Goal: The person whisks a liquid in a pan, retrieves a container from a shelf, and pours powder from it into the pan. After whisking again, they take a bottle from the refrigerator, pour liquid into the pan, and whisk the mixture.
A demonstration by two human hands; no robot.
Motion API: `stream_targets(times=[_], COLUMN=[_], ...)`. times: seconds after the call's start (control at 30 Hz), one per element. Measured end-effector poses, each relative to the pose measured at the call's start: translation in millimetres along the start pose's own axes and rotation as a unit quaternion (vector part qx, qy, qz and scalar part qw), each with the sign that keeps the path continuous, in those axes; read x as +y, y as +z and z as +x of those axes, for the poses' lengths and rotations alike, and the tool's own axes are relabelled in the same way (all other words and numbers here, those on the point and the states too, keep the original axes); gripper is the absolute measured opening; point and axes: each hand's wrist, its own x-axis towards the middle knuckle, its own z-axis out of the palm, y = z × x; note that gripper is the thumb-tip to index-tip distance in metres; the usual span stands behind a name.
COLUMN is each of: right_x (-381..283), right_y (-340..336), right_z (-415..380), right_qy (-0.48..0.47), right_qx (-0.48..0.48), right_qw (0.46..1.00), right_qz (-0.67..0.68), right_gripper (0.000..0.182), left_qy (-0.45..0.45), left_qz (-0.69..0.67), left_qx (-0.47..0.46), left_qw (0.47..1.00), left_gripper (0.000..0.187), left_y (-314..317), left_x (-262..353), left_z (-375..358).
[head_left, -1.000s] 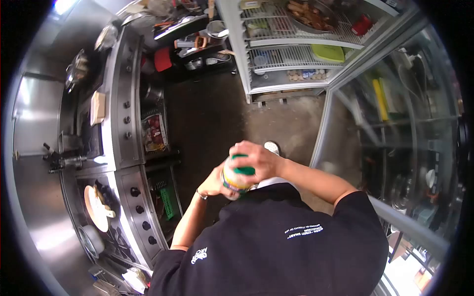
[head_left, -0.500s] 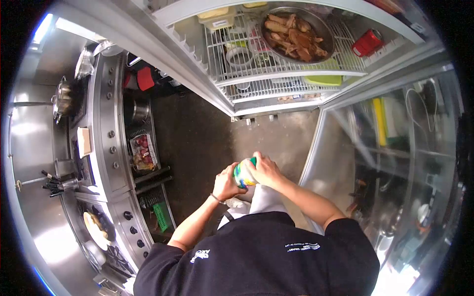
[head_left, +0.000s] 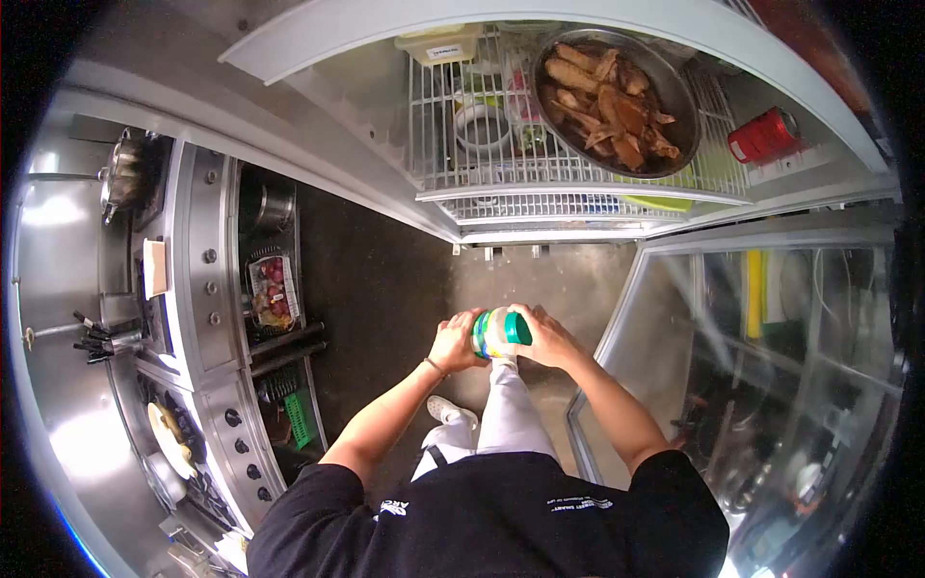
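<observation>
A jar [head_left: 495,332] with a green lid and a white, yellow and green label is held sideways in front of my legs. My left hand [head_left: 457,340] wraps round its bottom end. The fingers of my right hand [head_left: 541,337] grip it by the green lid [head_left: 518,328], which faces right. Beyond my hands stands an open fridge with wire shelves [head_left: 453,178]. On the upper shelf are a metal bowl [head_left: 682,144] of cooked meat pieces in dark sauce and a red can [head_left: 764,136] to its right.
The glass fridge door [head_left: 665,337] hangs open on my right. A steel stove [head_left: 207,337] runs along the left, with a pot [head_left: 120,178] on top and a crate of red onions or similar produce [head_left: 274,291] below. A pale tub [head_left: 439,44] sits in the fridge.
The jar has turned so its green lid now shows on the right, and my hands have shifted slightly right. My view has moved closer to the fridge.
</observation>
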Motion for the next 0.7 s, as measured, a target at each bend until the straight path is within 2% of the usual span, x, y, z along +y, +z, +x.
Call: stream_targets(times=[0.03, 0.07, 0.1, 0.17, 0.2, 0.23, 0.3, 0.33, 0.4, 0.5, 0.53, 0.57, 0.63, 0.7], right_x=[15, 26, 34, 49, 54, 61, 79, 93, 117, 162, 181, 185, 192, 216], right_y=[13, 23, 29, 37, 37, 35, 37, 41, 43, 46, 48, 42, 34, 28], right_z=[3, 5, 6, 16, 23, 31, 54, 67, 93, 136, 152, 164, 198, 228], right_qy=[-0.011, -0.022, -0.025, 0.016, -0.002, 0.045, 0.031, 0.015, 0.023, 0.013, 0.029, 0.059, 0.211, 0.279], right_qx=[0.055, 0.109, 0.105, 0.127, 0.166, 0.137, 0.192, 0.232, 0.289, 0.418, 0.442, 0.465, 0.474, 0.396], right_qw=[0.996, 0.986, 0.987, 0.983, 0.981, 0.978, 0.966, 0.956, 0.945, 0.906, 0.893, 0.881, 0.845, 0.873], right_qz=[0.062, 0.122, 0.12, 0.13, 0.101, 0.148, 0.169, 0.179, 0.152, 0.057, 0.081, 0.058, 0.13, 0.052], right_gripper=[0.075, 0.076, 0.076, 0.07, 0.069, 0.072, 0.07, 0.069, 0.069, 0.069, 0.07, 0.072, 0.07, 0.059], left_qy=[-0.007, -0.015, -0.018, 0.062, 0.06, 0.056, 0.003, -0.035, -0.094, -0.08, -0.051, -0.056, -0.055, -0.111], left_qz=[0.069, 0.066, 0.063, 0.14, 0.145, 0.143, 0.192, 0.167, 0.139, 0.13, 0.121, 0.121, 0.085, 0.064], left_qx=[0.022, 0.033, 0.037, 0.073, 0.062, 0.063, 0.101, 0.089, 0.06, 0.019, 0.042, 0.044, 0.021, -0.027], left_qw=[0.997, 0.997, 0.997, 0.986, 0.986, 0.986, 0.976, 0.981, 0.984, 0.988, 0.991, 0.99, 0.995, 0.991], left_gripper=[0.093, 0.093, 0.093, 0.096, 0.097, 0.097, 0.098, 0.102, 0.106, 0.102, 0.089, 0.089, 0.073, 0.061], left_y=[6, 11, 17, 25, 26, 30, 31, 30, 24, 42, 52, 60, 69, 78], left_x=[-4, -8, -14, -29, -33, -36, -35, -33, -24, -38, -47, -54, -72, -95], left_z=[5, 11, 18, 35, 45, 56, 79, 89, 105, 109, 102, 90, 59, 17])
